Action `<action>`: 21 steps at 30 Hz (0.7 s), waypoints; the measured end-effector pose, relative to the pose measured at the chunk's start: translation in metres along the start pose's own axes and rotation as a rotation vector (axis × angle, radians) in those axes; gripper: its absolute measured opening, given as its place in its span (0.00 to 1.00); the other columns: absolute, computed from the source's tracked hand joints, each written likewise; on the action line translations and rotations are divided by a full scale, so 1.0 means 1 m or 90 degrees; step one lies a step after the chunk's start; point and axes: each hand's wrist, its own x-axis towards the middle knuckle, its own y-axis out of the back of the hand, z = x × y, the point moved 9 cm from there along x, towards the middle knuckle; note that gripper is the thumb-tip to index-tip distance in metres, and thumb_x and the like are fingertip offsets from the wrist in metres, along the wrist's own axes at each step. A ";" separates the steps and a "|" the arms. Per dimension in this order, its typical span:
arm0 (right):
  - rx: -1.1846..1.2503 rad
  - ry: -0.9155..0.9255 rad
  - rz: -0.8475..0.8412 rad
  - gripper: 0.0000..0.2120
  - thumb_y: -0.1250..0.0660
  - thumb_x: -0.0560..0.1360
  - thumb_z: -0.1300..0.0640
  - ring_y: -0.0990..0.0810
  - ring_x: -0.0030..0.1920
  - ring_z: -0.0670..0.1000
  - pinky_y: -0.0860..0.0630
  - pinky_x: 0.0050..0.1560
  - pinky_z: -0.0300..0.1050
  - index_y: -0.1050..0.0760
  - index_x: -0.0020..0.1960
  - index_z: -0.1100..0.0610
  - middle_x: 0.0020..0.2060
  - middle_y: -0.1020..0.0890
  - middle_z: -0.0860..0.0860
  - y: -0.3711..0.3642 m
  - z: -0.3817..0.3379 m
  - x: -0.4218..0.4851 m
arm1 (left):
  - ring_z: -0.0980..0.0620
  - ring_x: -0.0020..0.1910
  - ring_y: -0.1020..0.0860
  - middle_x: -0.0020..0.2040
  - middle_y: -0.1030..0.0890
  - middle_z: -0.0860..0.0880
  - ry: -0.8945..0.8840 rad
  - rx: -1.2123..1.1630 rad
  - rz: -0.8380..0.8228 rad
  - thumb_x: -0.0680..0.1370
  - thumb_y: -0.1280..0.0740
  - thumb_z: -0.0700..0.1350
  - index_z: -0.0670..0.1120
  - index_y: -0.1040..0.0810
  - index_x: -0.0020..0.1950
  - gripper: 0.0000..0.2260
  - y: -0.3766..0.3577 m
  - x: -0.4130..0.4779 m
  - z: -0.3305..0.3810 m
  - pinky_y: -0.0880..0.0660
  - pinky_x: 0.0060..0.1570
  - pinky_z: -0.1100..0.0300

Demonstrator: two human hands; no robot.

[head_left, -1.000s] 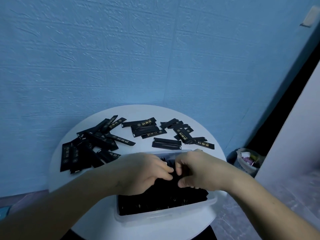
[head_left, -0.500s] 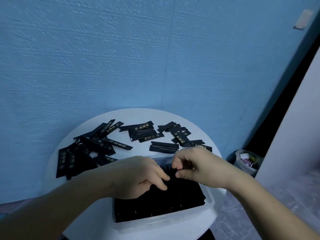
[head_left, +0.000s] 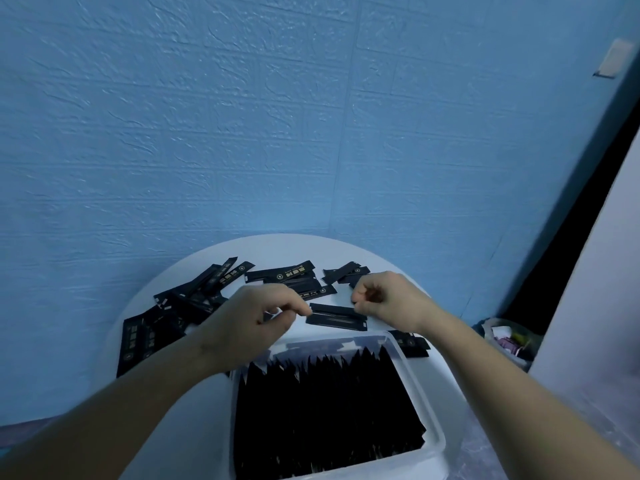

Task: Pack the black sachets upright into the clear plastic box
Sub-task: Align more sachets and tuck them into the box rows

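The clear plastic box [head_left: 434, 434] stands at the near edge of the round white table [head_left: 277, 247], filled with black sachets [head_left: 325, 410] standing upright. Loose black sachets lie flat beyond it: a heap [head_left: 180, 306] on the left, several [head_left: 294, 275] at the back, one [head_left: 412, 344] by the box's right corner. Two stacked sachets [head_left: 337, 317] lie just behind the box. My left hand [head_left: 249, 327] hovers at their left end and my right hand [head_left: 391, 299] at their right end. Both have curled fingers and I see nothing held.
A blue textured wall rises right behind the table. On the floor to the right sits a small bin [head_left: 509, 341] with wrappers, next to a white panel [head_left: 595, 306] and a dark gap.
Both hands have come up out of the box and moved away from me to the two stacked sachets behind it. The packed sachets are now uncovered.
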 end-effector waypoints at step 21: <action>-0.250 0.129 -0.155 0.03 0.34 0.77 0.54 0.23 0.44 0.52 0.24 0.47 0.52 0.25 0.45 0.52 0.42 0.21 0.47 -0.053 0.000 0.034 | 0.53 0.38 0.21 0.38 0.18 0.53 0.191 -0.046 -0.036 0.80 0.34 0.37 0.54 0.15 0.49 0.12 -0.011 0.031 -0.107 0.23 0.43 0.59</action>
